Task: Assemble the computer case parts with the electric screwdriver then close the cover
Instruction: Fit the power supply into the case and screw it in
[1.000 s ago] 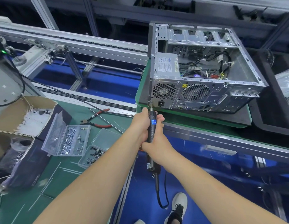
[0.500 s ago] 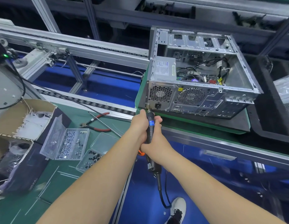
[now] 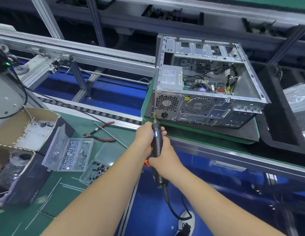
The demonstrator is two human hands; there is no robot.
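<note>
1. One open computer case (image 3: 208, 92), cover off, lying far right on a green-edged pallet (image 3: 242, 137).
2. One electric screwdriver (image 3: 156, 143), bit at the case's lower-left rear corner.
3. Left hand (image 3: 144, 136) curled round its front; right hand (image 3: 162, 155) wrapped round its middle.
4. Two clear screw boxes (image 3: 71, 155), one pair of red-handled cutters (image 3: 100, 132), near left.

You are working under bright, even light from overhead, which throws only soft shadows and puts pale glare on the bare metal of the computer case (image 3: 208, 86) and on the clear screw boxes (image 3: 72, 155). Your wide lens bends the conveyor rails (image 3: 83, 50) and stretches your forearms toward the lower edge. The middle is sharp, while the corners and right edge smear into blur.
</note>
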